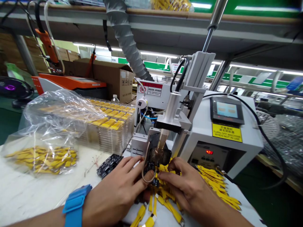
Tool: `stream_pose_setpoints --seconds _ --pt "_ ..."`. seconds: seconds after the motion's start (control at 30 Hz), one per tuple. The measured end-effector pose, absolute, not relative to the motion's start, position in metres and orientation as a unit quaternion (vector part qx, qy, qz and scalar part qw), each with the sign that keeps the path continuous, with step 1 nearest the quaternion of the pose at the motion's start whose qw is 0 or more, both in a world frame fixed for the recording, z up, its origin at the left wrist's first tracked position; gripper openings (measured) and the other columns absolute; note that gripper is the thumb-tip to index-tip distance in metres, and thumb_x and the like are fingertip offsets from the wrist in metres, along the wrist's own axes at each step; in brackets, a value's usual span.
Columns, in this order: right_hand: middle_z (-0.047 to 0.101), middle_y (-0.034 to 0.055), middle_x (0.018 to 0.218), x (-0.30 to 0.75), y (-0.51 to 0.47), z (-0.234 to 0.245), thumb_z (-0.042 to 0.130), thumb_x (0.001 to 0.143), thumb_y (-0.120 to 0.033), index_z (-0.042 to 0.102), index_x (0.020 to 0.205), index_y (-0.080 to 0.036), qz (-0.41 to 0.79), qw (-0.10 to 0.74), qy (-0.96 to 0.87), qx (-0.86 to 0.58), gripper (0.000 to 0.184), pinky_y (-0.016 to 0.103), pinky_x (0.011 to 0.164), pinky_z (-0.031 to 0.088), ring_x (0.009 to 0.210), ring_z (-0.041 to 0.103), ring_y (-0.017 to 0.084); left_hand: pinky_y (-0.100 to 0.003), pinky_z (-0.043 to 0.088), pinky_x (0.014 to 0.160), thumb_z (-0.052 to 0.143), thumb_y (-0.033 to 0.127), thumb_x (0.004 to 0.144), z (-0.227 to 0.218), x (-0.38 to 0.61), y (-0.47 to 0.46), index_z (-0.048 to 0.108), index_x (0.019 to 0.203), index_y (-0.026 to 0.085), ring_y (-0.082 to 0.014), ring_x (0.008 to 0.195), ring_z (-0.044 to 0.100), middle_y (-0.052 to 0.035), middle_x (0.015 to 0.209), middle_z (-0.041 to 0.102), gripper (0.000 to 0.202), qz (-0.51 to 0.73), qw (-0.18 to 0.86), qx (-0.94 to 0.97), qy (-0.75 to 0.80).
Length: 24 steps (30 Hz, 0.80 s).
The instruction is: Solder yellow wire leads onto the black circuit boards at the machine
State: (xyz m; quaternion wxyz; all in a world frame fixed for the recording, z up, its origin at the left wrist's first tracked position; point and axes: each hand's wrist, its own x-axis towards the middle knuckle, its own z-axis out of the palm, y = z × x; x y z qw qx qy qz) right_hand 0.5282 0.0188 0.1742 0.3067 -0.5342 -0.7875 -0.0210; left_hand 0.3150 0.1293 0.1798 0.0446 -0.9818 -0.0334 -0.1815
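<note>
Bending in close from both sides, the bare hands meet beneath a silver metal cylinder [172, 107] fixed upright on a bench machine, probably because the work point sits right under its narrow copper-brown tip. The left hand [118, 186] reaches across with its fingertips bent against a small black board [155, 182], beside a thin curved tan tube; I cannot tell whether they clamp the board or only steady it. The right hand [189, 183] has its thumb and forefinger pinched together on what looks like a flat yellow cable [163, 168], right at the board, a grip that seems chosen for fine placement. That cable lies under the tip, between the hands, while a loose pile of similar yellow cables [213, 183] rests just beyond the right hand, presumably for easy reach. Near the left fingers lies a black panel of small circuit boards [109, 164], handy for that side. Farther left, a clear plastic bag [44, 157] gathers yellow pieces that would otherwise scatter, and stacked clear plastic trays [111, 135] hold others in rows. A red-and-white high-temperature sign [150, 89] behind the cylinder suggests why the fingers should mind the tip.
</note>
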Motion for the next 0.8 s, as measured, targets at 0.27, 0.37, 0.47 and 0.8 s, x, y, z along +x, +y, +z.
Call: stream_pose_setpoints --seconds 0.27,0.37,0.47,0.8 --pt "0.051 0.0116 0.090 0.5274 0.0180 0.1744 0.045 0.092 -0.012 0.066 0.110 -0.016 -0.033 0.291 -0.795 -0.531 0.029 0.037 0.065 0.050 0.081 0.052 0.025 -0.036 0.047 0.096 0.050 0.015 0.093 0.1772 0.3128 0.1345 0.054 0.126 0.028 -0.0243 0.117 0.049 -0.0047 0.125 0.057 0.035 -0.281 -0.137 -0.947 -0.068" --pt "0.050 0.0115 0.089 0.5271 0.0192 0.1742 0.043 0.091 -0.010 0.066 0.110 -0.016 -0.036 0.283 -0.798 -0.531 0.030 0.037 0.065 0.049 0.081 0.051 0.025 -0.034 0.049 0.094 0.050 0.018 0.094 0.1787 0.3127 0.1350 0.059 0.121 0.029 -0.0231 0.115 0.052 -0.0042 0.124 0.058 0.030 -0.298 -0.136 -0.943 -0.062" --pt "0.049 0.0111 0.088 0.5264 0.0198 0.1751 0.043 0.090 -0.008 0.066 0.107 -0.016 -0.039 0.281 -0.799 -0.530 0.030 0.036 0.065 0.049 0.081 0.050 0.025 -0.034 0.050 0.094 0.046 0.021 0.098 0.1803 0.3138 0.1363 0.062 0.116 0.028 -0.0227 0.114 0.052 -0.0047 0.123 0.059 0.026 -0.304 -0.113 -0.944 -0.053" --pt "0.050 0.0111 0.088 0.5252 0.0185 0.1761 0.042 0.086 -0.004 0.068 0.104 -0.016 -0.037 0.290 -0.792 -0.536 0.033 0.035 0.063 0.049 0.080 0.051 0.024 -0.045 0.045 0.100 0.046 0.017 0.096 0.1771 0.3137 0.1394 0.059 0.122 0.027 -0.0266 0.122 0.046 -0.0038 0.128 0.059 0.031 -0.247 -0.061 -0.966 -0.046"
